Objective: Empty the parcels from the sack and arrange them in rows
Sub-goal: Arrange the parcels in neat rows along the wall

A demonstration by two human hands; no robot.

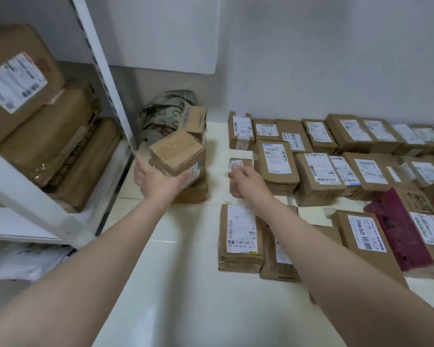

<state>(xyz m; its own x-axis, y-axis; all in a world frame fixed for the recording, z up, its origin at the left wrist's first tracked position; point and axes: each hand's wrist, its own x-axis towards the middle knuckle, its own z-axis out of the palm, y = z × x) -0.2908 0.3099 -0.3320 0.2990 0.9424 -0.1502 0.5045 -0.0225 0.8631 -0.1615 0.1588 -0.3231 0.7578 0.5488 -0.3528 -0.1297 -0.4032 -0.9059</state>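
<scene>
Brown parcels [318, 176], white labels [276, 156], one maroon parcel [396, 229], white shelf [103, 58].

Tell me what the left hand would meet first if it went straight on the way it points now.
The tilted cardboard box in front of the sack. The open left hand points at it, and its fingers seem close to the box's lower edge, though depth is unclear.

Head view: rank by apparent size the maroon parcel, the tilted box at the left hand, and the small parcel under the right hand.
1. Maroon parcel, though nearer the camera, so its lead over the box is unsure.
2. Tilted box.
3. Small parcel, partly covered, clearly smallest.
</scene>
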